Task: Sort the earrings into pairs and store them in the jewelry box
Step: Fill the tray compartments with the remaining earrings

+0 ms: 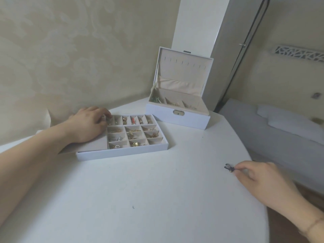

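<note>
Two hands: right (259,174) pinches a dark earring (229,168); left (87,124) rests fingers-down in the tray (122,152).

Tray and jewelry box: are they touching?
Apart. The head view shows a strip of bare white table between the tray's far right corner and the jewelry box's front wall.

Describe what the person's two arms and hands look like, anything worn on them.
Both forearms are bare, with no sleeves in view. The left hand shows no ring, watch or glove. The right hand is also ungloved, and a thin gold-toned bracelet circles its wrist. Fingernails are too blurred to judge.
</note>
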Motion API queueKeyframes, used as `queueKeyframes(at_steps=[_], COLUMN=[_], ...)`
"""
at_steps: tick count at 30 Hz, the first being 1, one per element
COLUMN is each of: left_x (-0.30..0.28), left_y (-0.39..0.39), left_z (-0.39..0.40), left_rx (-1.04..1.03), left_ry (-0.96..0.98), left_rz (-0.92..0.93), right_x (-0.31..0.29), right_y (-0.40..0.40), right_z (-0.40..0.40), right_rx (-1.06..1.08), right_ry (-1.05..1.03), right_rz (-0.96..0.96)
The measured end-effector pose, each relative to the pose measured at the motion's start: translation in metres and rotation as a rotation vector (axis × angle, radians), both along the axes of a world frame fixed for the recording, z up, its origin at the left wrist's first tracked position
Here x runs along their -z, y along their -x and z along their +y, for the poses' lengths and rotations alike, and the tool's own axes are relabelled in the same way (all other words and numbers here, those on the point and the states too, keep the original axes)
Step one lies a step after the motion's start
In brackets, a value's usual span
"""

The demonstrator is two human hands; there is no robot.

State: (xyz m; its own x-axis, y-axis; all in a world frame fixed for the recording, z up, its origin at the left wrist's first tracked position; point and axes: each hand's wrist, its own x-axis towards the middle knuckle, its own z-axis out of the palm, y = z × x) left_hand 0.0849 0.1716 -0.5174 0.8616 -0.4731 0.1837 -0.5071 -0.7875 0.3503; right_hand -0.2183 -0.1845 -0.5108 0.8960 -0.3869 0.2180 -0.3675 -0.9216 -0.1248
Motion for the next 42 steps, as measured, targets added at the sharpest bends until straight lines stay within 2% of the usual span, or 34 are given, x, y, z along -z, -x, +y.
queueKeyframes(at_steps=[3, 5, 13, 17, 28, 32, 37, 41, 42], left_x=[-0.002, -0.002, -0.005, -0.004, -0.003, -0.008, -0.051, -0.07, -0.072], left_y=[0.004, 0.005, 0.011, 0.01, 0.01, 0.009, 0.011, 0.018, 0.019], left_z=[-0.002, -0.002, -0.001, -0.002, -0.002, 0.004, 0.022, 0.04, 0.043], left_rx=[-0.005, -0.008, -0.011, -0.023, -0.02, 0.013, -0.066, -0.124, -0.126], left_ry=[-0.005, -0.014, -0.006, -0.015, -0.032, -0.103, -0.189, -0.515, -0.531], left_rz=[0.007, 0.018, 0.034, 0.017, -0.014, -0.022, 0.132, 0.261, 0.322], right_x=[-0.002, -0.008, 0.0, 0.01, 0.018, 0.019, 0.022, 0.021, 0.021], right_y=[-0.02, -0.042, -0.141, -0.153, -0.153, -0.149, -0.143, -0.139, -0.139], right_z=[0.011, 0.03, 0.085, 0.088, 0.095, 0.086, 0.082, 0.09, 0.091], right_rx=[-0.117, -0.208, -0.407, -0.451, -0.454, -0.353, -0.296, -0.269, -0.256], right_ry=[-0.226, -0.3, -0.306, -0.418, -0.507, -0.419, -0.263, -0.166, -0.175], right_rz=[-0.105, -0.152, -0.198, -0.264, -0.329, -0.418, -0.234, -0.166, -0.159])
